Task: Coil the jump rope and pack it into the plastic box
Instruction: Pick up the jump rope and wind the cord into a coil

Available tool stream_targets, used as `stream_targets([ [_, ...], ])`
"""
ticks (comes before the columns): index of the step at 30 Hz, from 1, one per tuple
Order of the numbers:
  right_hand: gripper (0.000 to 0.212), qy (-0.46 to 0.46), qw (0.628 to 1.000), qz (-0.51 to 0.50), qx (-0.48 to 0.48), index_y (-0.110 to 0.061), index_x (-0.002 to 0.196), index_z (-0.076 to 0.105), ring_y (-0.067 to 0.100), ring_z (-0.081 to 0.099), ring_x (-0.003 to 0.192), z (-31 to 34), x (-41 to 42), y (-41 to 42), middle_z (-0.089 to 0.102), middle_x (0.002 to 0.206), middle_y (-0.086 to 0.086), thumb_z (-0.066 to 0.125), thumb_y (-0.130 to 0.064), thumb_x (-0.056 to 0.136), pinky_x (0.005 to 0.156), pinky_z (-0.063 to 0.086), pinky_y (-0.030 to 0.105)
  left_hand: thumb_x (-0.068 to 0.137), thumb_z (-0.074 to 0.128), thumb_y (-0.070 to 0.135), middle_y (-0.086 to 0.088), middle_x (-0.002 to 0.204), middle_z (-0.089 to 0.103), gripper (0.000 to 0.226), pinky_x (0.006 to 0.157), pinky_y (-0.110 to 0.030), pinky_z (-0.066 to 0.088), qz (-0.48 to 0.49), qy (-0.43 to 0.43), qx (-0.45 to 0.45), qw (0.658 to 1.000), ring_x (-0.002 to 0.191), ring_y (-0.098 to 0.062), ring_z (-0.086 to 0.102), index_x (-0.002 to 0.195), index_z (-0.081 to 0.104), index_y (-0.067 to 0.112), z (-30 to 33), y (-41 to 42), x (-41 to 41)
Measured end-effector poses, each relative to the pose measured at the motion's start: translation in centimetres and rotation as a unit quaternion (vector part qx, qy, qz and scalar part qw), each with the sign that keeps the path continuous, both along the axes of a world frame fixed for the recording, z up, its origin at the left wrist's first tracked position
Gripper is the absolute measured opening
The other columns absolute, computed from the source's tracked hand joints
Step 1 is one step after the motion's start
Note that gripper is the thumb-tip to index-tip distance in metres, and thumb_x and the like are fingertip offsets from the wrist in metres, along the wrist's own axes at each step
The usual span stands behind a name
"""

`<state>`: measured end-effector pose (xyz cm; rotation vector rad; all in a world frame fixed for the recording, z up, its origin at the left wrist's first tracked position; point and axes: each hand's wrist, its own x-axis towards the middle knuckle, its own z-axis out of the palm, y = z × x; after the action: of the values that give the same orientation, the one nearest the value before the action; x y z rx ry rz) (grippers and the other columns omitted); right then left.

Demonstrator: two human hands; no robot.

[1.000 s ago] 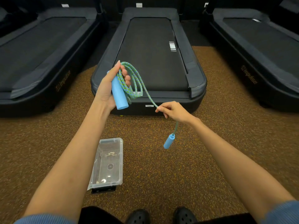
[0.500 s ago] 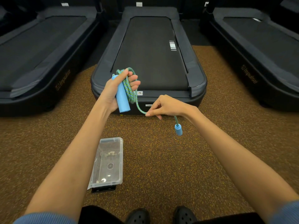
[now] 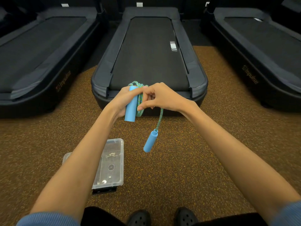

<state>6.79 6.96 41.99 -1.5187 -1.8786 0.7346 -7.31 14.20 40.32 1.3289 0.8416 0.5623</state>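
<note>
Blue foam and speckled green cord fill the left hand (image 3: 121,103): its grip is clamped round one handle (image 3: 131,104) of the jump rope (image 3: 139,99), with the gathered loops bunched against that handle and showing above and below the fingers. The right hand (image 3: 161,97) is pressed close against the bundle, thumb and fingers pinching the cord where the last free stretch leaves the loops. From there a short tail (image 3: 160,119) drops away, and the second handle (image 3: 150,141) hangs from it in the air, above the brown speckled floor (image 3: 195,152) and touching nothing.

The step in hand looks like the end of the coiling: nearly all the cord is gathered and only the tail and its handle are left out. The next move probably calls for bringing that hanging handle up beside the first, so both lie parallel and the loops stay flat, without the left hand's grip loosening.

The plastic box (image 3: 114,162) sits open on the floor, below and to the left, partly hidden by the left forearm, with nothing of the rope in it yet. It looks narrow, so the bundle will likely need to go in lengthwise. A dark treadmill (image 3: 149,51) stands just beyond the hands.
</note>
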Motion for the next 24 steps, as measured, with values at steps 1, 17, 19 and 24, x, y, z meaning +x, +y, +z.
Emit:
stream_targets([
  [1,0.032,0.014,1.0,-0.004,0.003,0.002,0.073,0.064,0.014,0.055,0.055,0.0,0.0,0.0,0.067,0.064,0.019,0.082,-0.025,0.072,0.058,0.043,0.022,0.089,0.058,0.012,-0.004,0.065,0.06,0.01,0.046,-0.02,0.048,0.001,0.01,0.008,1.0,0.053,-0.012,0.057,0.08,0.059,0.009,-0.1,-0.1,0.1],
  [17,0.059,0.011,0.99,-0.071,0.121,-0.016,0.081,0.034,0.01,0.034,0.057,-1.0,1.1,0.3,0.046,0.065,-0.001,0.087,-0.032,0.062,0.051,0.031,0.022,0.091,0.058,0.037,-0.008,0.053,0.06,0.031,0.043,-0.021,0.049,-0.103,-0.03,-0.088,0.99,0.041,-0.014,0.055,0.086,0.059,0.007,0.2,-0.7,0.5],
  [19,0.064,-0.002,0.987,-0.082,0.135,-0.017,0.082,0.032,0.011,0.032,0.061,-1.2,1.3,0.3,0.042,0.07,-0.003,0.088,-0.04,0.059,0.054,0.033,0.025,0.09,0.057,0.041,-0.005,0.049,0.055,0.038,0.042,-0.021,0.047,-0.12,-0.014,-0.085,0.989,0.039,-0.014,0.052,0.072,0.054,0.008,0.1,-0.8,0.4],
  [24,0.065,0.026,0.986,-0.105,0.131,-0.018,0.085,0.033,0.009,0.029,0.062,-2.0,2.2,0.3,0.039,0.075,-0.002,0.088,-0.042,0.058,0.056,0.031,0.022,0.083,0.063,0.046,-0.001,0.048,0.044,0.044,0.039,-0.019,0.042,-0.154,0.006,-0.096,0.983,0.038,-0.011,0.043,0.06,0.051,0.01,-0.1,-0.7,0.3],
])
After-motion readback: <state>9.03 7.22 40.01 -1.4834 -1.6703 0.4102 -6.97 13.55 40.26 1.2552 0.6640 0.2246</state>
